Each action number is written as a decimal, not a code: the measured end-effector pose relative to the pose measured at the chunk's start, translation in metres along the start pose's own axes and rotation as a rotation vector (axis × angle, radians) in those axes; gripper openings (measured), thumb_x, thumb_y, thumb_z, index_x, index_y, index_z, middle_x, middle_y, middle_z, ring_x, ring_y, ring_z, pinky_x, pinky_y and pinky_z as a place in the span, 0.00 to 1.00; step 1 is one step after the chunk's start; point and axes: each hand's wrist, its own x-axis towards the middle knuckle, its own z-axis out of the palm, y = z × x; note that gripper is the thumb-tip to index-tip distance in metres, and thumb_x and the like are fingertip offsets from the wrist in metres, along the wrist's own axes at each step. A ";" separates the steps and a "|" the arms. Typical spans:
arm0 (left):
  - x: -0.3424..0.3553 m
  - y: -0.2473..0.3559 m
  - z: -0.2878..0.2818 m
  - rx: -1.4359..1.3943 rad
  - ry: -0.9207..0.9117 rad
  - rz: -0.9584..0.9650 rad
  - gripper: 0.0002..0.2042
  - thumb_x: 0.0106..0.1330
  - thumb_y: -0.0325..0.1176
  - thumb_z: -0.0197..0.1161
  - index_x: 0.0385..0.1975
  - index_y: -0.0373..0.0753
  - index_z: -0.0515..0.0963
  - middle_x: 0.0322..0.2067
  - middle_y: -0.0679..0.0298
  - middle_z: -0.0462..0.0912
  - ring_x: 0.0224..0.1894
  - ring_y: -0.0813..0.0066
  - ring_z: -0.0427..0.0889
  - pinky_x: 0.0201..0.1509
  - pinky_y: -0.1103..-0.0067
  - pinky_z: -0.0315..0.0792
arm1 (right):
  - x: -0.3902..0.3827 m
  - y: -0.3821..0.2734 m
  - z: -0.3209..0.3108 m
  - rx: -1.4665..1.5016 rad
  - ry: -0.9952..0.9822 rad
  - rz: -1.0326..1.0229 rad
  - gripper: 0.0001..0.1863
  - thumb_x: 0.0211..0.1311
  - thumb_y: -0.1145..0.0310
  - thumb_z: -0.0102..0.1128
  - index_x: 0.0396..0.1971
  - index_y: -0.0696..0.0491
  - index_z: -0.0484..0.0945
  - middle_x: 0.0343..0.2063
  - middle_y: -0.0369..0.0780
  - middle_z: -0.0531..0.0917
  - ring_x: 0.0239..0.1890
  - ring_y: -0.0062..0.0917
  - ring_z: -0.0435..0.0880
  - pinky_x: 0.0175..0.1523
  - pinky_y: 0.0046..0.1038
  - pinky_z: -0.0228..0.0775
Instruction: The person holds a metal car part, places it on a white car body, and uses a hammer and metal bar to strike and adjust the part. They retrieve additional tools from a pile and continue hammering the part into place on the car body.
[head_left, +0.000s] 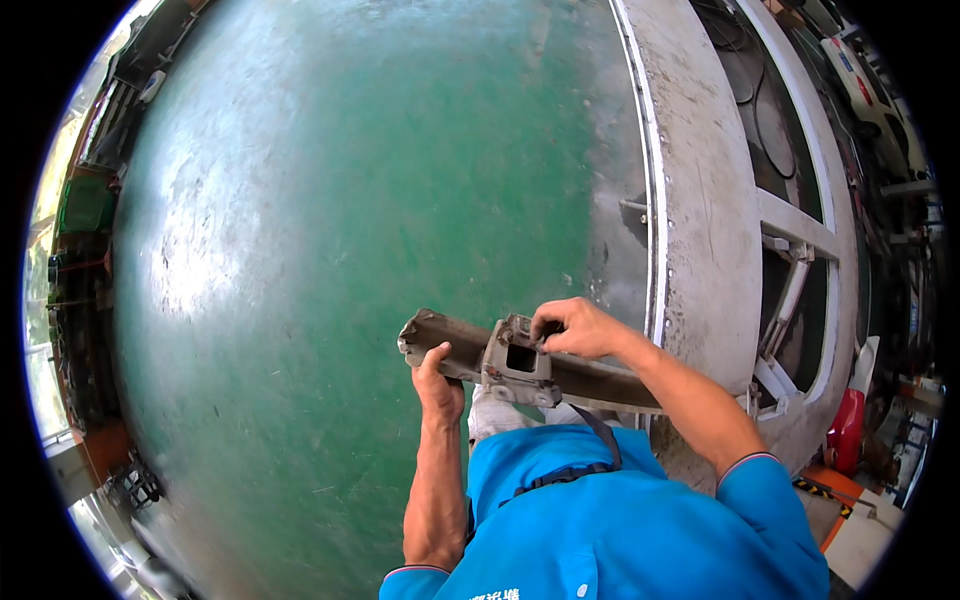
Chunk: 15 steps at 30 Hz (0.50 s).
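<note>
A long, dingy grey-brown metal bar [607, 383] lies crosswise in front of my body, with a boxy bracket [503, 365] on it that has a square opening and small fittings on top. My left hand [436, 390] grips the bar near its jagged left end, thumb up along its face. My right hand [579, 327] is closed at the upper right of the bracket, fingers curled onto the small fittings there; whatever is between its fingertips is too small and hidden to make out.
A pale metal platform [700, 180] with open frames, a strut [786, 300] and black hoses runs along the right. A green painted floor [360, 180] spreads ahead and left. Shelving, a green bin [88, 205] and equipment line the left edge; a white car [870, 100] and red object [848, 425] are far right.
</note>
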 end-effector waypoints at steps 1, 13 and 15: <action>-0.002 0.000 0.002 0.006 -0.011 0.001 0.23 0.59 0.25 0.62 0.57 0.35 0.73 0.52 0.59 0.80 0.55 0.62 0.79 0.63 0.65 0.72 | -0.007 0.007 -0.003 0.011 0.050 0.052 0.12 0.50 0.75 0.63 0.37 0.59 0.83 0.33 0.41 0.87 0.38 0.25 0.86 0.46 0.29 0.77; -0.012 0.009 0.007 0.011 -0.087 -0.028 0.22 0.62 0.25 0.60 0.58 0.35 0.74 0.53 0.58 0.81 0.56 0.61 0.80 0.65 0.64 0.70 | -0.047 0.073 -0.008 -0.177 0.526 0.117 0.15 0.54 0.71 0.65 0.43 0.57 0.83 0.36 0.44 0.87 0.39 0.32 0.87 0.48 0.32 0.79; -0.012 0.008 0.003 0.025 -0.092 -0.025 0.22 0.62 0.27 0.60 0.59 0.35 0.73 0.53 0.57 0.80 0.56 0.60 0.80 0.65 0.63 0.71 | -0.053 0.064 -0.001 -0.293 0.562 0.241 0.16 0.56 0.68 0.66 0.45 0.55 0.84 0.37 0.44 0.87 0.40 0.34 0.87 0.47 0.33 0.79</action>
